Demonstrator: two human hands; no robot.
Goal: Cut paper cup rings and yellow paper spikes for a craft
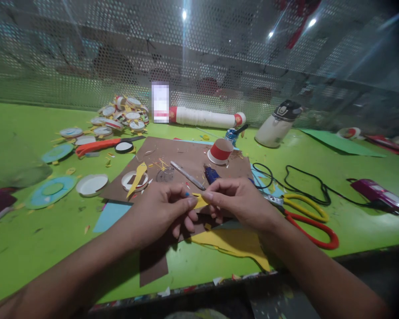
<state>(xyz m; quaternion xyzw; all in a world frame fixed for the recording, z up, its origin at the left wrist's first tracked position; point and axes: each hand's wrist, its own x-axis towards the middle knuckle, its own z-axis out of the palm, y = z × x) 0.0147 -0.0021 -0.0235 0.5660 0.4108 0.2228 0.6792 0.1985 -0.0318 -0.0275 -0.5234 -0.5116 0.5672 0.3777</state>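
Note:
Between both hands is a small piece of yellow paper, pinched at its two sides. My left hand closes thumb and finger on its left end; a small blue spot shows by that fingertip. My right hand grips the right end. Under them lies brown paper bearing a silver pen, a blue glue gun partly behind my right hand, and a red and white paper cup. A cut yellow shape rests across a white lid at left. Yellow sheet lies below the hands.
Scissors with yellow and red handles lie right of my right hand. An orange-handled cutter is at left, near a pile of decorated discs. A stack of white cups, a jug and a black cord are farther off.

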